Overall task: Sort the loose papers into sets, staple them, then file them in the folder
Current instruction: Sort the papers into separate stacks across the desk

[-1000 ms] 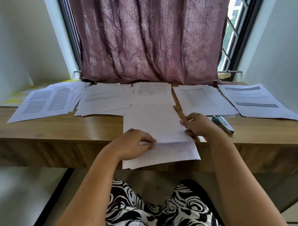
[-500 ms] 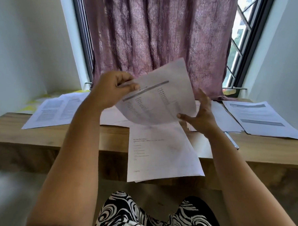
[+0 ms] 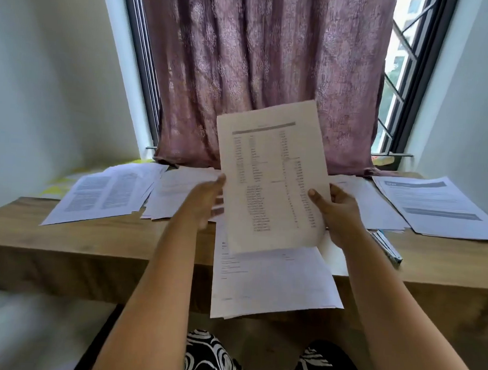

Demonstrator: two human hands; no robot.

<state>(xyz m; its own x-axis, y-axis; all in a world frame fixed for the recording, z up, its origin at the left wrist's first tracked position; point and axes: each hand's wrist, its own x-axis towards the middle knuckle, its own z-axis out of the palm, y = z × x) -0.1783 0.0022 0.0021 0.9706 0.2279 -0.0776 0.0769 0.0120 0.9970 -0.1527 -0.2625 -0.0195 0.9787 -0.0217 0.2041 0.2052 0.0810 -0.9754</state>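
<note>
A printed sheet (image 3: 271,175) with columns of small text stands nearly upright above the desk. My right hand (image 3: 338,214) grips its lower right edge, thumb on the front. My left hand (image 3: 205,202) is at its left edge, fingers behind the paper; how firmly it holds is hard to tell. Under the sheet a small stack of papers (image 3: 272,284) overhangs the desk's front edge. Further paper piles lie along the back: far left (image 3: 105,191), centre left (image 3: 175,195), right (image 3: 370,204) and far right (image 3: 437,207). A blue-grey stapler (image 3: 387,245) lies right of my right wrist.
The wooden desk (image 3: 81,239) runs the full width under a window with a mauve curtain (image 3: 259,73). Something yellow (image 3: 55,182) shows under the far-left pile. White walls close in on both sides. My patterned lap is below the desk edge.
I lifted the top sheet off the front stack, turned it over and raised it upright. My right hand came off the stack and took the sheet's right edge; my left slid to its left edge.
</note>
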